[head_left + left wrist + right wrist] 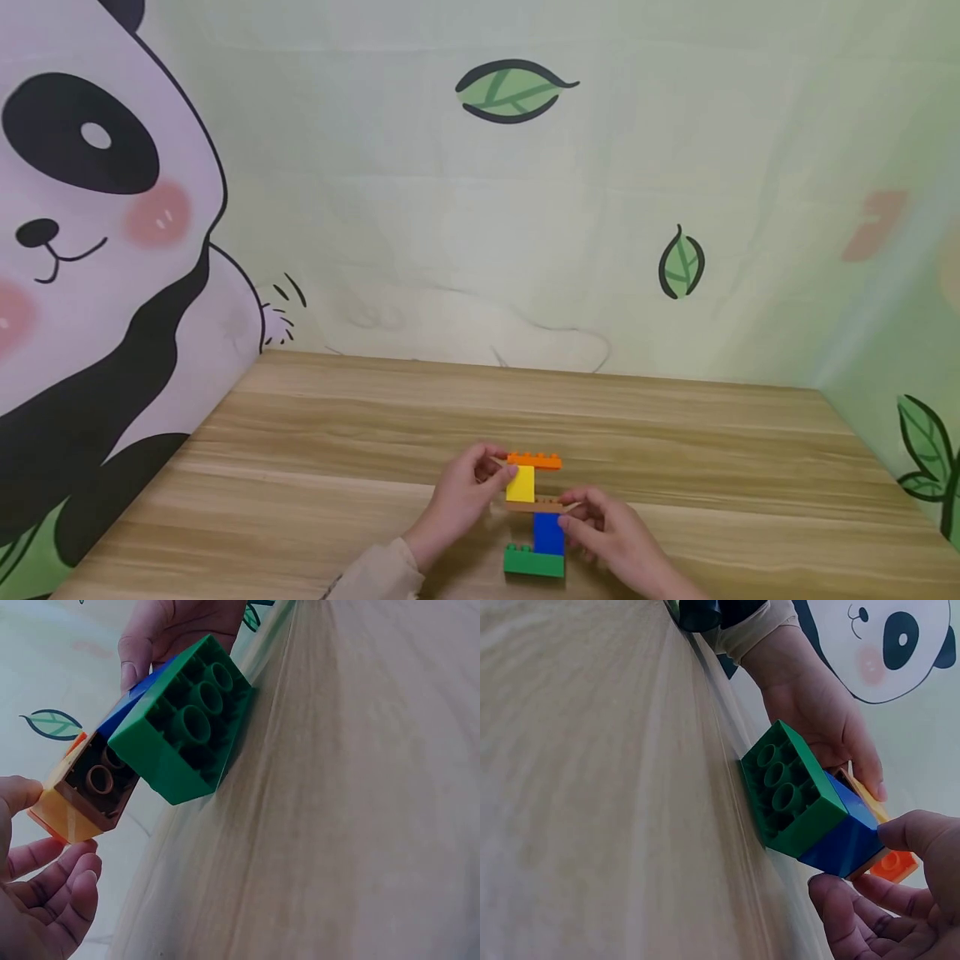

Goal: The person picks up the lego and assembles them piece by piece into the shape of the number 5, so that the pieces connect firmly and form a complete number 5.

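Both hands hold a zigzag stack of toy building bricks. From the top it runs orange brick (546,462), yellow brick (521,485), brown brick (525,507), blue brick (548,535) and green brick (534,565). My left hand (462,490) pinches the yellow brick between thumb and fingers from the left. On the other side, my right hand (617,537) grips the blue brick, thumb in front. Both wrist views show the hollow, tubed underside of the green brick (178,766), so the stack is tilted up off the wooden table (337,795).
The wood-grain table (337,417) spreads out around the hands. A cloth backdrop (375,167) with a printed panda (172,142) and leaves stands behind it and along both sides.
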The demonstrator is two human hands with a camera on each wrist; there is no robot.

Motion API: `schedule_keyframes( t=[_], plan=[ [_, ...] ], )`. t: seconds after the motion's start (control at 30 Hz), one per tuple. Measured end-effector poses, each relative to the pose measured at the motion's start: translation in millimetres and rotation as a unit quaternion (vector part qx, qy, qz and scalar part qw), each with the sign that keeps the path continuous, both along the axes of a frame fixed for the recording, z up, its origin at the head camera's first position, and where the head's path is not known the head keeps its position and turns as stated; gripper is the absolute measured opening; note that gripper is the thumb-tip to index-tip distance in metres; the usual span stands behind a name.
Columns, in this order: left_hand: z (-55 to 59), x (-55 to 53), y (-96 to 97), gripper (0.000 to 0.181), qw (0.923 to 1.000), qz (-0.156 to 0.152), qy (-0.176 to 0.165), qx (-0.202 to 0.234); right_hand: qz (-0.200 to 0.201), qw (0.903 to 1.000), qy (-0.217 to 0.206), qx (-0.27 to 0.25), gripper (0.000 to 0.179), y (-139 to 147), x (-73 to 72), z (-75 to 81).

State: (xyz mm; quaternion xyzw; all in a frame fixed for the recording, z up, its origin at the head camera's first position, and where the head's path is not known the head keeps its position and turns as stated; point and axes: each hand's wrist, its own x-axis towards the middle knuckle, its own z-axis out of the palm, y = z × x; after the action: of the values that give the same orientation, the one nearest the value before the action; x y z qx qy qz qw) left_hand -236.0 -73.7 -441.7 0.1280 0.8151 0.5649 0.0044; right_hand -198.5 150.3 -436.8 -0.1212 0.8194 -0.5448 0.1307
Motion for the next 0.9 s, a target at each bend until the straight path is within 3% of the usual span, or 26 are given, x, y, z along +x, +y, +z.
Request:
schedule_keyframes(
  t=[0.9],
  plan=[
    [-7.3, 2.4, 3.1, 0.032, 0.9967, -0.002, -0.047, -0.066, -0.004, 0.9991, -0.039, 0.015, 0.041, -0.4, 2.0, -2.8]
  ],
)
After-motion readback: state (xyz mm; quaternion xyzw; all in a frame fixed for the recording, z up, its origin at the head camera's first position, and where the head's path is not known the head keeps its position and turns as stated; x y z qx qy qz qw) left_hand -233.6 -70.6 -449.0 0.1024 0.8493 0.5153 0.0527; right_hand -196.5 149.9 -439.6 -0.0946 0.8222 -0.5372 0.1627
